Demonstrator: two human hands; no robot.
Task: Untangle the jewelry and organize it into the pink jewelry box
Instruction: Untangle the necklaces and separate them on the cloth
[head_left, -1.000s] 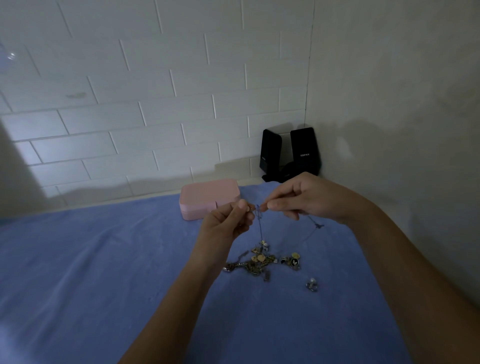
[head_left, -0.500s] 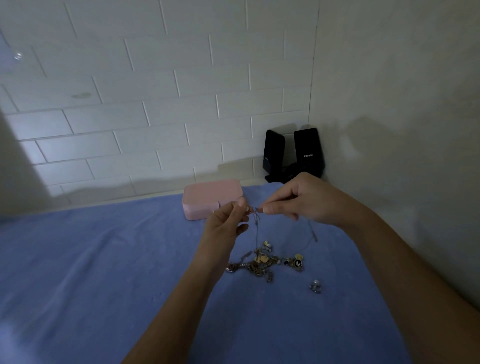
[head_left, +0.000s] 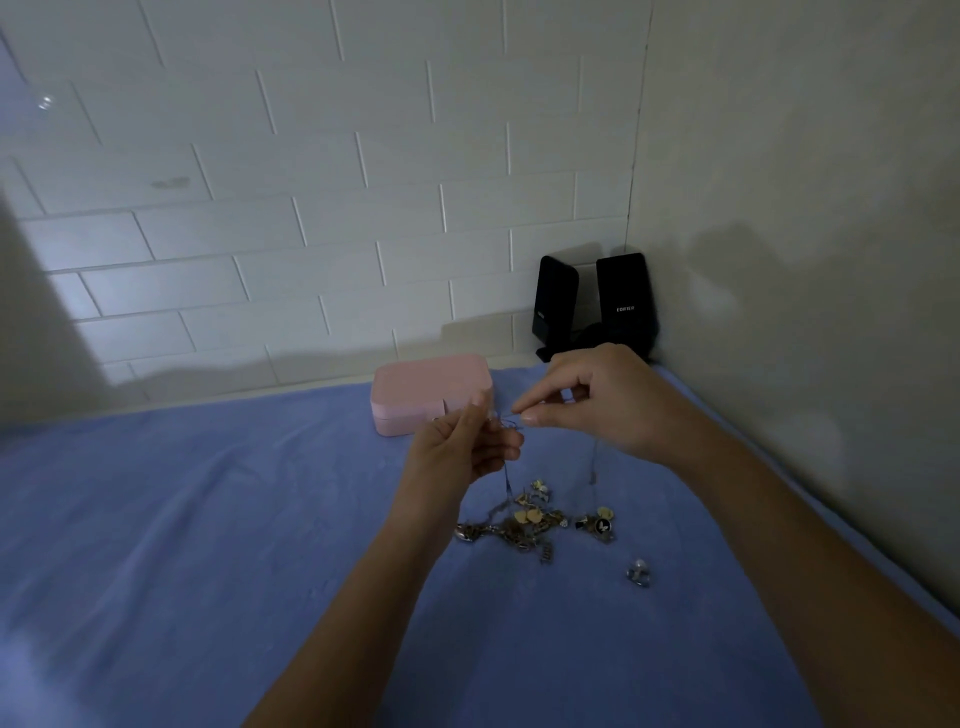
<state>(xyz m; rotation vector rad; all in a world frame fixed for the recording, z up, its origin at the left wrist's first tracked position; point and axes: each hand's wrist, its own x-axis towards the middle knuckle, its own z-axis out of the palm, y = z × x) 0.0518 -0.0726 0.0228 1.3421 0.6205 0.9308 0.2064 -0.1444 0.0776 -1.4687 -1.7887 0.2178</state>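
A tangled heap of jewelry (head_left: 535, 522) with gold charms lies on the blue cloth (head_left: 208, 545). A thin chain (head_left: 505, 480) rises from the heap to my hands. My left hand (head_left: 462, 447) pinches the chain between thumb and fingers. My right hand (head_left: 597, 400) pinches the same chain's upper end a few centimetres to the right, and another strand hangs below it. The pink jewelry box (head_left: 428, 392) stands closed behind my left hand, near the wall. A small silver ring (head_left: 639, 571) lies apart to the right of the heap.
Two black speakers (head_left: 595, 306) stand in the corner behind my right hand. A white tiled wall runs along the back and a plain wall along the right. The blue cloth stretches wide to the left and front.
Both hands stay pinched on the chain above the heap, with my right fingers shifting slightly at the knot. The view has tilted a little; the heap and the box have not moved.
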